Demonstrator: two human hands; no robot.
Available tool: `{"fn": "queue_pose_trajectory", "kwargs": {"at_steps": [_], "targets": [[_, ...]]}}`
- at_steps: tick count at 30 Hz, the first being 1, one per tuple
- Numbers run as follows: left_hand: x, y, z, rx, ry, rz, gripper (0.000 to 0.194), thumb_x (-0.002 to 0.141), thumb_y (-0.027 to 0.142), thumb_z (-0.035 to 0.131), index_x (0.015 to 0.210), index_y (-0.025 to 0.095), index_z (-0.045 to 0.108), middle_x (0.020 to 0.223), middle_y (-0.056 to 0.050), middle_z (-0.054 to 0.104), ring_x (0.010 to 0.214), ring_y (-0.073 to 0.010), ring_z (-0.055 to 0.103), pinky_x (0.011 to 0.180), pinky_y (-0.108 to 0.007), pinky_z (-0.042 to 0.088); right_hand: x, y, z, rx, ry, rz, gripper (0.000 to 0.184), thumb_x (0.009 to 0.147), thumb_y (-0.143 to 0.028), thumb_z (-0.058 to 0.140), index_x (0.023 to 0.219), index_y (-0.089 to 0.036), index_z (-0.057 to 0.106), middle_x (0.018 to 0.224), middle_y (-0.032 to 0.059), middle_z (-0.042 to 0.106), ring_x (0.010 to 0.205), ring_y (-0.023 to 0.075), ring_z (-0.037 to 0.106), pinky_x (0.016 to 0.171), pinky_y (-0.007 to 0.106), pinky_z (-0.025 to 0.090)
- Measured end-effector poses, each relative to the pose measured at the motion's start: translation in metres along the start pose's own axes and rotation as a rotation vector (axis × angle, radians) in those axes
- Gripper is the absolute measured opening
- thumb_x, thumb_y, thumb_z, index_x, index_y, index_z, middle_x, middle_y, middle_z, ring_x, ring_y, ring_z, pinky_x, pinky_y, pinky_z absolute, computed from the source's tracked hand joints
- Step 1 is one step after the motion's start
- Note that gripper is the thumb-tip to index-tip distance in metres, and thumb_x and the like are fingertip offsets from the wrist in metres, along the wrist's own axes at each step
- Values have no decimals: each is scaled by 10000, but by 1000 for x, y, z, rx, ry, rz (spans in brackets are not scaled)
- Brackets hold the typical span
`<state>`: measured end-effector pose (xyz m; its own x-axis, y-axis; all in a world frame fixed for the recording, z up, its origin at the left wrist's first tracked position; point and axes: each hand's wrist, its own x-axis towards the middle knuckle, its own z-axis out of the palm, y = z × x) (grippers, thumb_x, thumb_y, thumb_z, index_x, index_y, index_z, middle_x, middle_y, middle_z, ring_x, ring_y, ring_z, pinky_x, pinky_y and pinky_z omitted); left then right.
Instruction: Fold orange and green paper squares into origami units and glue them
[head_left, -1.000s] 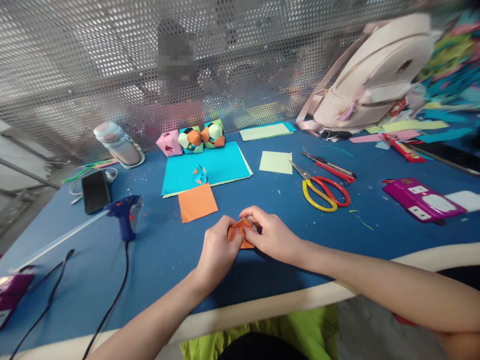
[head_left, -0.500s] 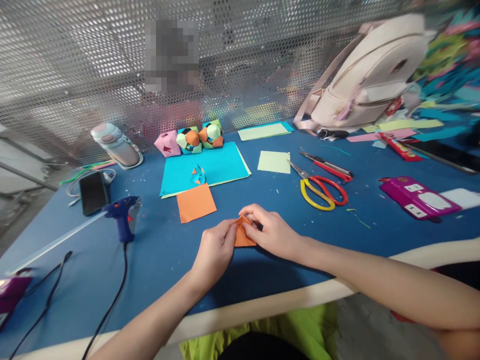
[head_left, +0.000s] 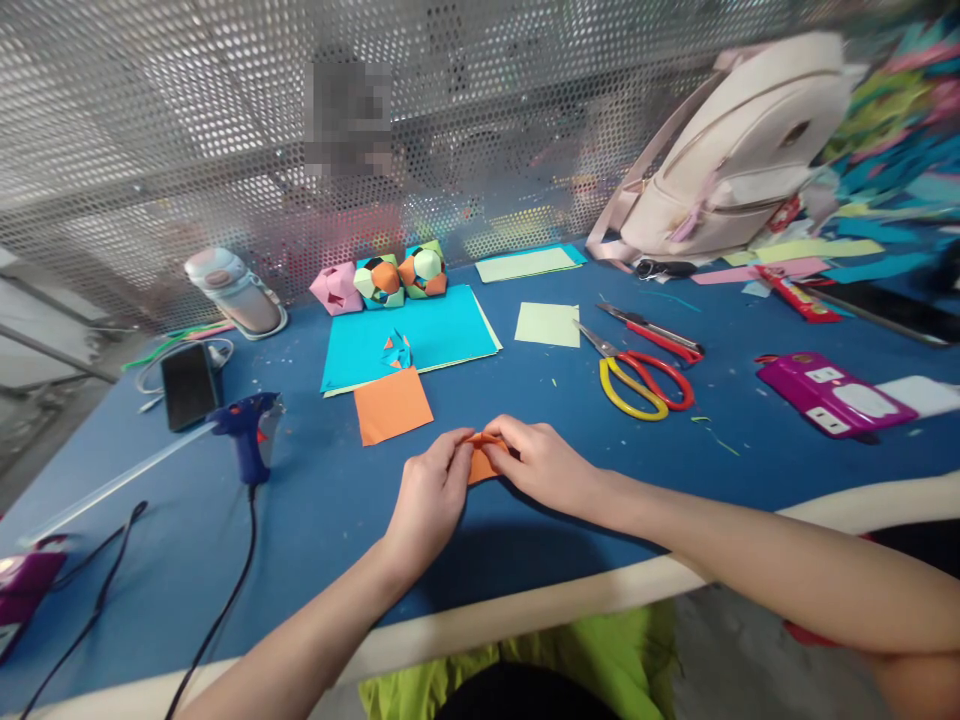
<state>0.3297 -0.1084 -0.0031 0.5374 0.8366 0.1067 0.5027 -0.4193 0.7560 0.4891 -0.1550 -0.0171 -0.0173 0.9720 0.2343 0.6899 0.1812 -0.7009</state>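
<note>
Right at the near edge, below the pale rim of the blue table, a lime-green cloth shows, and a black cord runs up on the left to a blue glue gun. Near the middle, the left hand and the right hand meet over a folded piece of orange paper, which sits between them just above or on the tabletop; I can't tell which. The thumb and fingers of each hand pinch its far edge, one hand at either side, while the remaining fingers curl in close. Just beyond, to the left, a flat orange square touches the near edge of some blue sheets, on which a small blue-and-orange folded piece rests. To the right lie yellow-and-red scissors, their tips by a pale green square, with a red cutter just beyond. Farther back on the left stands a pale bottle; a pink paper ball and two multicoloured ones are lined up behind the blue sheets. At the far right, a cream backpack leans against a perforated metal screen.
</note>
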Motion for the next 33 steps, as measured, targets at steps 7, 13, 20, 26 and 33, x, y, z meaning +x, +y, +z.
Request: {"fn": "queue_pose_trajectory", "kwargs": {"at_steps": [7,13,20,26,33], "targets": [[3,-4,3,-25,-17,-12,263,894,227,438,1023,158,657,956,-55,730,856,-186,676,763,-269,496,0,2,1,-41,-16,-7,83,890,-249,487,923,-192,537,731,19,647,636,155,612,551,229,362],[4,-7,4,14,33,53,237,892,224,459,1004,179,663,943,-38,737,819,-174,687,723,-254,507,1,10,5,-232,-7,-73,210,917,-217,436,727,-179,516,586,17,594,535,155,579,523,253,293],[9,-13,5,102,138,233,203,885,188,480,923,166,678,848,-45,745,749,-167,697,675,-233,514,4,20,9,-232,25,-187,236,938,-241,418,739,-176,525,586,16,597,517,139,561,519,247,294],[11,-18,5,68,103,213,185,851,159,514,924,179,683,854,-37,747,756,-167,694,691,-243,519,10,20,12,-218,12,-220,237,927,-243,442,721,-175,539,611,15,608,530,128,556,530,238,318],[14,-23,1,-11,141,64,212,833,221,516,928,164,696,790,-37,736,708,-177,670,661,-266,507,15,19,13,-75,69,-159,263,924,-286,435,729,-172,568,622,4,582,557,116,535,556,225,353]]}}
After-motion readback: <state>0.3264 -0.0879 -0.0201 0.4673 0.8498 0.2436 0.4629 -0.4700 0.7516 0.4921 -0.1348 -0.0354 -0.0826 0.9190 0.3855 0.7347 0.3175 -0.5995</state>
